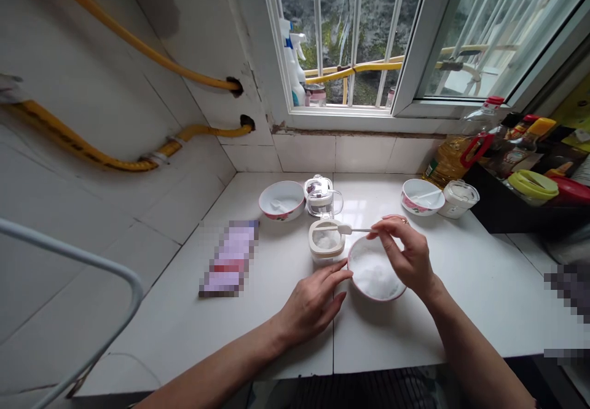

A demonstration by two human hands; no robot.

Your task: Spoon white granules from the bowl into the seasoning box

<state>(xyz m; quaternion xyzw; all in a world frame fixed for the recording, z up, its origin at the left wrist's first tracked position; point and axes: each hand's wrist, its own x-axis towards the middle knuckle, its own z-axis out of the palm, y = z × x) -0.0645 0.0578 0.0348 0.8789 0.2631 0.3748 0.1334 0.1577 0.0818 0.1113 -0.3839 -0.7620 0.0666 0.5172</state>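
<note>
My right hand [405,255] is closed in a pinch on the handle of a small white spoon [345,229]. The spoon lies level, its head over the open beige-rimmed seasoning jar [326,243]. Below that hand stands a white bowl [374,274] holding white, salt-like granules; the hand hides part of its right side. With fingers stretched and apart, my left hand [316,301] touches the bowl's left rim, just in front of the jar. The jar's clear lid [325,203] is tipped up at the back, and pale granules show inside.
Behind stand another lidded jar [318,186] and a bowl with a spoon [282,200]. A blurred purple packet [229,258] lies left. At right are a small bowl [423,198], a white jar [459,199], an oil bottle [454,148] and several sauce bottles by a black rack [488,203].
</note>
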